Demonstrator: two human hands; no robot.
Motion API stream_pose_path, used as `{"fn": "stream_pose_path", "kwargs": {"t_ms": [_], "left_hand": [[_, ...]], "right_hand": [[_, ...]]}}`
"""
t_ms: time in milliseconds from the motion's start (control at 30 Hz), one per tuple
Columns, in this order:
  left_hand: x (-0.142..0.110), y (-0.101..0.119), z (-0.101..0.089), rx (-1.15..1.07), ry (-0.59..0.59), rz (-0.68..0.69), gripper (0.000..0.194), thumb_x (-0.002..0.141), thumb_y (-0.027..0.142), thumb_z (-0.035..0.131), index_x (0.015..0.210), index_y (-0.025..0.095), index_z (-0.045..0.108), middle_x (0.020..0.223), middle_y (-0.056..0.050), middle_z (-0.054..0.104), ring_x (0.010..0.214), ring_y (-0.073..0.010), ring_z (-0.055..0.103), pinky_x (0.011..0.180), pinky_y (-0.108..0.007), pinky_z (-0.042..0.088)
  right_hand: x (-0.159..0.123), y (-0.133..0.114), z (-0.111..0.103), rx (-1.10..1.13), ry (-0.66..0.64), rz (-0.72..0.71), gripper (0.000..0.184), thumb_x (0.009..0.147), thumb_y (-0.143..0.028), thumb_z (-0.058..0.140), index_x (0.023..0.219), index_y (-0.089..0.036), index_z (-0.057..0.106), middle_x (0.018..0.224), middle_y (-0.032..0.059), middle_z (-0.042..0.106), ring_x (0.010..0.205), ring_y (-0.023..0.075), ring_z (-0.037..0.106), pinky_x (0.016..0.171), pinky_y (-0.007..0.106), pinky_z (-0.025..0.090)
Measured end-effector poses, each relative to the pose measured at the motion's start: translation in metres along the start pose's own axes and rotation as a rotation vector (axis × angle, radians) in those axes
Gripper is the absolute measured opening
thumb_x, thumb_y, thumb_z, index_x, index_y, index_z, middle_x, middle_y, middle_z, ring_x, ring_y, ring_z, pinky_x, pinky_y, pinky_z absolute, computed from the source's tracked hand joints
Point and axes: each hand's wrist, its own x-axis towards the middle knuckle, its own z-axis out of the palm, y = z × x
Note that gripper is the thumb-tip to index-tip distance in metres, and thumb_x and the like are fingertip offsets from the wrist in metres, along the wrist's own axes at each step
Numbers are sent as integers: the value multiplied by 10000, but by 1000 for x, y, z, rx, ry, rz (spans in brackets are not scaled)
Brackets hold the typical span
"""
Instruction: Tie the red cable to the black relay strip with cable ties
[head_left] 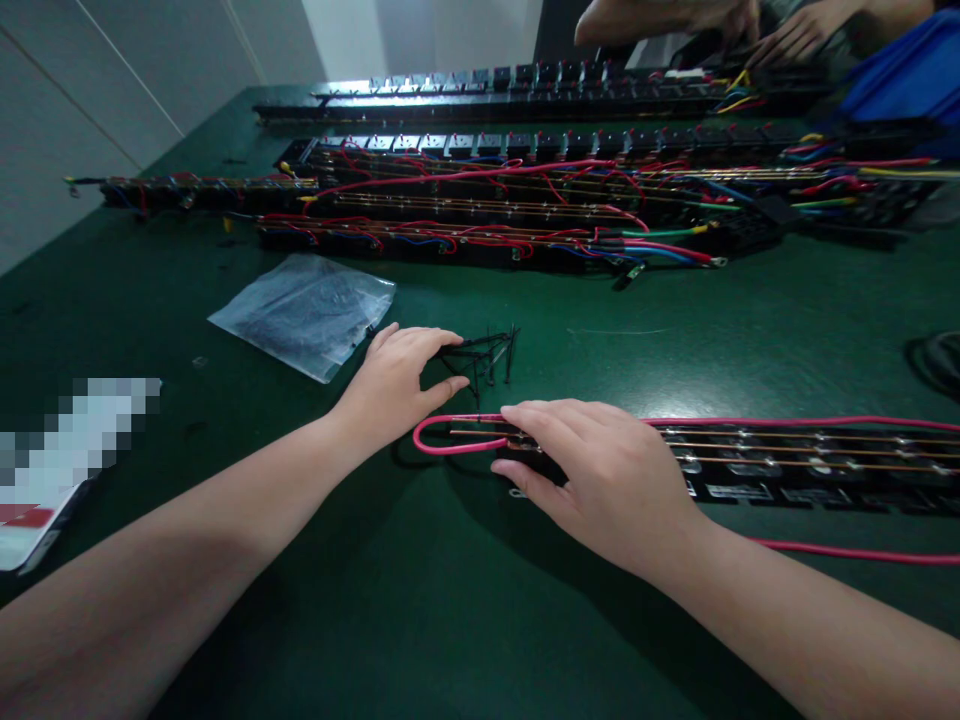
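My left hand [397, 385] reaches into a small heap of black cable ties [484, 352] on the green table, thumb and fingers closing on a few of them. My right hand [592, 470] lies flat, fingers together, on the left end of a long black socket strip [795, 470] that runs off to the right. A red wire [450, 435] loops round the strip's left end and runs along its top edge. Bare copper rails show along the strip.
A clear plastic bag [307, 312] lies left of the ties. Several wired black strips [487, 210] with red, blue and green leads fill the far half of the table. Another person's hands [750, 30] work at the back right. A blurred packet [52, 470] sits at the left edge.
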Motion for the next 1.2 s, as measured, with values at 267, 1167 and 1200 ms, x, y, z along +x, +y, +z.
{"fn": "stream_pose_path", "kwargs": {"t_ms": [267,1167,1200], "left_hand": [[-1,4,-3,-10,-1,104,154,877,256,628,1026,224,649,1055,-30,722,1046,-218,629,1003,-436,414],[-2,10,-6,-72,12,60,309,793,89,528,1057,210,634,1084,-34,699,1049,-210,618,969,-421,444],[-2,10,-6,-68,6,54,283,802,106,540,1048,211,633,1077,-34,699,1044,-213,618,965,-424,444]], "right_hand": [[0,-1,1,10,1,1,298,906,-357,617,1086,-123,659,1026,117,757,897,249,709,749,377,528],[-2,-4,-1,46,15,-62,285,910,-336,622,1070,-104,665,1027,111,762,912,245,718,768,383,547],[-2,-4,-1,45,15,-62,284,908,-332,624,1072,-104,665,1027,111,762,915,244,717,772,381,547]]}}
